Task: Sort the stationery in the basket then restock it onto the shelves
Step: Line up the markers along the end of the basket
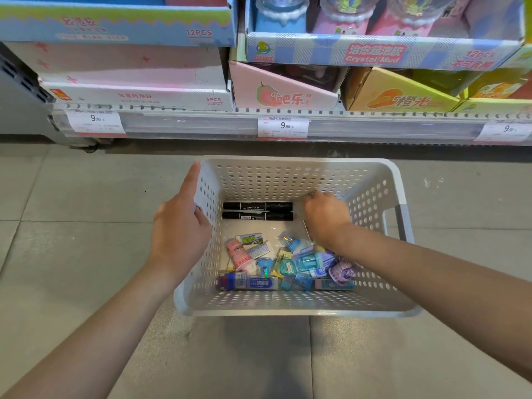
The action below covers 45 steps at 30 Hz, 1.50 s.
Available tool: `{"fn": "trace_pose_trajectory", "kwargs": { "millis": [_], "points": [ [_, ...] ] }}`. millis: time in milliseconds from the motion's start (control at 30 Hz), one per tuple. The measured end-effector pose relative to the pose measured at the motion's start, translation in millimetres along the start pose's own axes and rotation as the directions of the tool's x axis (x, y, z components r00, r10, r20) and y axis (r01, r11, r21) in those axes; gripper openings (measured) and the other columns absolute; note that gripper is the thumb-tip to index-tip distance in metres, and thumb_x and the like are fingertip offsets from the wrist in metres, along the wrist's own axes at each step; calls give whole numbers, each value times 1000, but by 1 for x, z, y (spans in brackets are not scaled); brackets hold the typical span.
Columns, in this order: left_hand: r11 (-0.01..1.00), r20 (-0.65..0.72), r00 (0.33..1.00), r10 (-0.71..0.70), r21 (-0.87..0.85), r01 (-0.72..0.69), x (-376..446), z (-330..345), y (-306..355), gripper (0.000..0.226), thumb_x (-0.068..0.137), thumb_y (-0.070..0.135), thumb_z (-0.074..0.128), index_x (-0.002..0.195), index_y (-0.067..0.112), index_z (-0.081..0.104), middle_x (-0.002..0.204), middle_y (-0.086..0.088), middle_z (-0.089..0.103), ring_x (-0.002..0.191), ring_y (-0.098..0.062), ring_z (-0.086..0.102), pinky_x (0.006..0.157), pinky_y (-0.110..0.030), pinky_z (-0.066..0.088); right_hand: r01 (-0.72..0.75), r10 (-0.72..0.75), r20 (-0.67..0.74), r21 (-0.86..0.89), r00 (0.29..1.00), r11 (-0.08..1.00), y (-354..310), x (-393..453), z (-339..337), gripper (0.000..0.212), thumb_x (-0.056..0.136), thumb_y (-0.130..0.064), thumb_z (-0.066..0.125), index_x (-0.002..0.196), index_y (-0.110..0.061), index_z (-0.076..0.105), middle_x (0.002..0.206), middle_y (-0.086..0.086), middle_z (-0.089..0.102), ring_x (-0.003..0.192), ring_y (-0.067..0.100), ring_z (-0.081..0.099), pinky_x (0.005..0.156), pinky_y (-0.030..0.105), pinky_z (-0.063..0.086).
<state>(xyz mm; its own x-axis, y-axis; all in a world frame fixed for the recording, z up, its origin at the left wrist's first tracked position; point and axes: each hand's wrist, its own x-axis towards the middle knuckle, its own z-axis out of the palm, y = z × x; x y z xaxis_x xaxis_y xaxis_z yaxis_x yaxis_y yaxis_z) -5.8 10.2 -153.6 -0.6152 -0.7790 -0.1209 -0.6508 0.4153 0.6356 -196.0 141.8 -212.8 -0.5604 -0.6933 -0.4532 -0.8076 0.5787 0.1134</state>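
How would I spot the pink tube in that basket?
Find the white holed basket on the floor. Along its left wall, below two black markers, lies the pink tube. It is the only pink, barcoded tube; the items around it are mostly blue.

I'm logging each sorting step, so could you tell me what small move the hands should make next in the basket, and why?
Probably keep the left hand steadying the basket wall and bring the right hand back to the mixed pile. The two black markers already lie side by side at the far end, while the small items sit jumbled near the front.
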Motion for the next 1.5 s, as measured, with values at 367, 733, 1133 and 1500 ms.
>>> {"fn": "trace_pose_trajectory", "kwargs": {
  "millis": [367,733,1133,1500],
  "points": [
    [999,7,1000,-24,22,24,0,1,1,74,91,0,43,152,33,16,69,-10,52,50,-15,38,42,-28,31,-56,57,154,-12,986,998,7,-2,19,68,92,-7,46,149,-14,9,135,32,31,104,36,60,79,36,53],
    [998,-24,999,-29,50,30,-3,0,4,73,91,0,40,152,33,18,66,-5,43,51,-17,38,43,-28,28,5,-2,143,-23,990,1000,3,-11,28,59,87,-4,55,136,-15,25,136,25,27,99,34,59,69,32,47],
    [998,-26,999,-24,59,26,-2,1,3,74,91,-1,40,151,34,17,61,-6,44,48,-17,37,42,-30,28,72,-80,107,80,991,994,13,-2,22,60,84,6,53,137,-6,26,133,11,44,106,31,60,74,31,50],
    [997,-32,999,-24,70,26,-2,0,5,72,91,0,41,151,33,18,62,-5,43,49,-14,37,43,-27,26,179,-244,375,201,894,963,7,-8,-1,34,89,-1,46,120,-3,61,123,11,61,111,24,58,82,27,49]
  ]
}}
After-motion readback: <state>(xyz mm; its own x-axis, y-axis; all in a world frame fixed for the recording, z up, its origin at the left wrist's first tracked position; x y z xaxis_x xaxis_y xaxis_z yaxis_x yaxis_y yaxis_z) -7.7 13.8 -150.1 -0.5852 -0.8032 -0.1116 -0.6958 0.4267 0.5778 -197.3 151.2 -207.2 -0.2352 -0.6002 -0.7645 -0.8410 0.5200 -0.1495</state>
